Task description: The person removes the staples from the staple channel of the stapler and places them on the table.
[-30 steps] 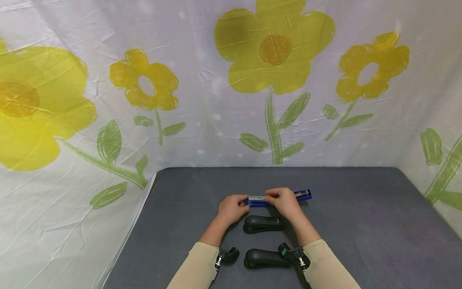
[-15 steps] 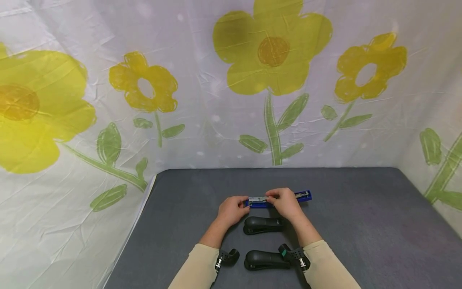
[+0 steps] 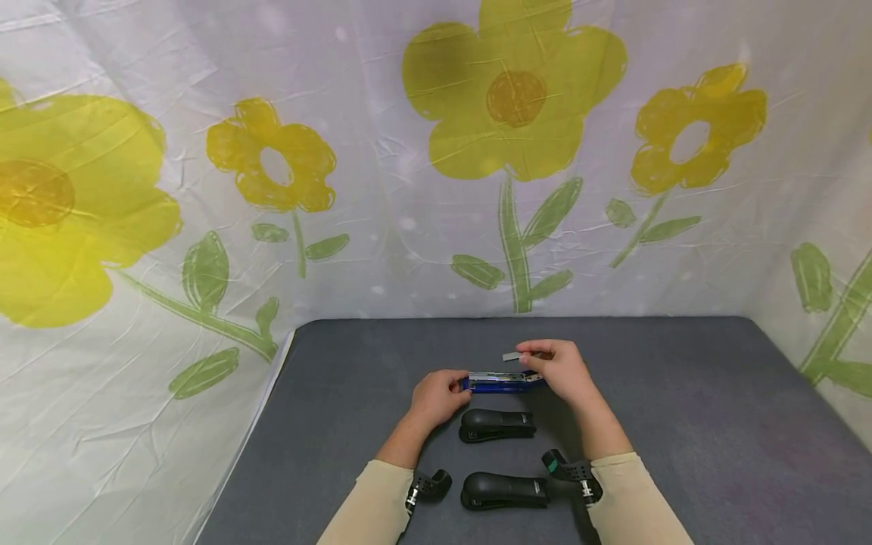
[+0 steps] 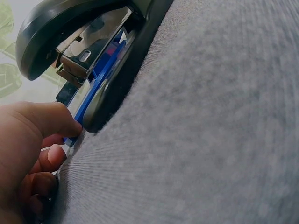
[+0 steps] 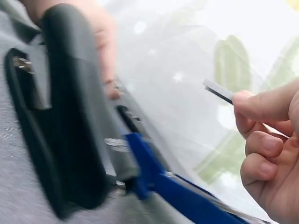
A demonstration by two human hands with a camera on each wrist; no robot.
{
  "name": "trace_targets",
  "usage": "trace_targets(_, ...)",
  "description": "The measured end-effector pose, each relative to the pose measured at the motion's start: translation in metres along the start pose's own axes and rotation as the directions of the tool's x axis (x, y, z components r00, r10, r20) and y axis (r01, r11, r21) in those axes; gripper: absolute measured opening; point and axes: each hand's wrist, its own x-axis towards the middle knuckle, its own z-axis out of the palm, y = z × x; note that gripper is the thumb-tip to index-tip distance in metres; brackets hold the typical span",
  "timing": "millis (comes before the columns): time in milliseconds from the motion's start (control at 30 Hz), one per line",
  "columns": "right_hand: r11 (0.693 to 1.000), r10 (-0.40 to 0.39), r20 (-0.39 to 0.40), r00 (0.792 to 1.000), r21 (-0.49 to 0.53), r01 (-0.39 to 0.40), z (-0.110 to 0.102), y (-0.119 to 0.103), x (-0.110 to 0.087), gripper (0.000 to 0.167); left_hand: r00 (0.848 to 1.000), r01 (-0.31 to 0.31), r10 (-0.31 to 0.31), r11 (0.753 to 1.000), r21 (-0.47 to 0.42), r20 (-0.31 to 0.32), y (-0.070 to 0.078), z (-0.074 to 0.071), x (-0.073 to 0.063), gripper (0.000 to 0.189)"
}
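Fingers (image 5: 271,101) of the right hand (image 3: 560,369) pinch one end of a thin grey strip (image 3: 511,356), seemingly staples, holding it apart from the blue stapler (image 3: 497,387), at about its twelve o'clock. Those of the left hand (image 3: 436,395) pinch the stapler's nine o'clock end as it lies opened out on the table (image 3: 688,424). The strip looks very light and stiff but likely to snap if bent, so a gentle grip near one end should suit it. The stapler seems hard and rather smooth, of modest weight; its end offers the surest hold, away from the bare metal channel (image 3: 493,377). The right hand hides its three o'clock side from the head view. Near it, at six o'clock, lies one black stapler (image 3: 496,425); farther the same way, a second black stapler (image 3: 502,490). Both sit between the forearms (image 3: 400,440), where low sideways moves could knock them.
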Motion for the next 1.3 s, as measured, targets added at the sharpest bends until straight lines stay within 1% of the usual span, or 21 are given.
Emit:
trace_targets(133,0.998,0.022,-0.016,1.000,0.061,-0.021,-0.020,-0.003,-0.004,0.027,1.000,0.001,-0.001,1.000,-0.001,0.001,0.000,0.000,0.000,0.037)
trace_targets(300,0.985,0.057,-0.021,0.998,0.165,-0.053,-0.046,-0.004,-0.009,0.035,1.000,-0.001,0.001,1.000,0.008,0.002,-0.001,0.001,0.002,0.036)
trace_targets(367,0.979,0.055,-0.027,0.998,0.196,-0.049,-0.056,-0.002,-0.012,0.037,1.000,-0.003,0.003,1.000,0.015,0.001,-0.001,0.002,0.002,0.037)
trace_targets(433,0.978,0.048,-0.040,0.998,0.207,-0.039,-0.065,-0.001,-0.015,0.039,1.000,-0.002,0.002,1.000,0.023,0.001,-0.001,0.002,0.003,0.037)
trace_targets(567,0.975,0.044,-0.075,0.996,0.222,-0.027,-0.084,0.006,-0.020,0.035,1.000,-0.001,0.001,1.000,0.024,0.000,-0.001,0.002,0.004,0.037)
trace_targets(733,0.964,0.085,-0.105,0.991,0.260,-0.055,-0.104,0.011,-0.028,0.029,1.000,0.003,-0.003,1.000,0.020,-0.002,0.000,0.002,0.004,0.037)
trace_targets(833,0.961,0.100,-0.127,0.987,0.268,-0.063,-0.113,0.014,-0.031,0.027,1.000,0.006,-0.006,1.000,0.011,-0.003,0.001,0.002,0.003,0.037)
trace_targets(900,0.966,0.100,-0.142,0.985,0.252,-0.062,-0.117,0.017,-0.033,0.026,1.000,0.005,-0.005,1.000,0.005,-0.006,0.002,0.002,0.004,0.037)
trace_targets(1067,0.962,0.116,-0.160,0.980,0.263,-0.071,-0.128,0.030,-0.037,0.023,1.000,0.008,-0.008,1.000,0.007,-0.006,0.002,0.002,0.004,0.037)
trace_targets(1133,0.957,0.142,-0.160,0.977,0.273,-0.095,-0.132,0.035,-0.039,0.022,1.000,0.010,-0.010,1.000,0.011,-0.003,0.002,0.002,0.004,0.037)
trace_targets(1300,0.960,0.221,-0.142,0.965,0.208,-0.189,-0.137,0.046,-0.042,0.020,1.000,0.016,-0.015,1.000,0.018,-0.005,0.002,0.002,0.003,0.036)
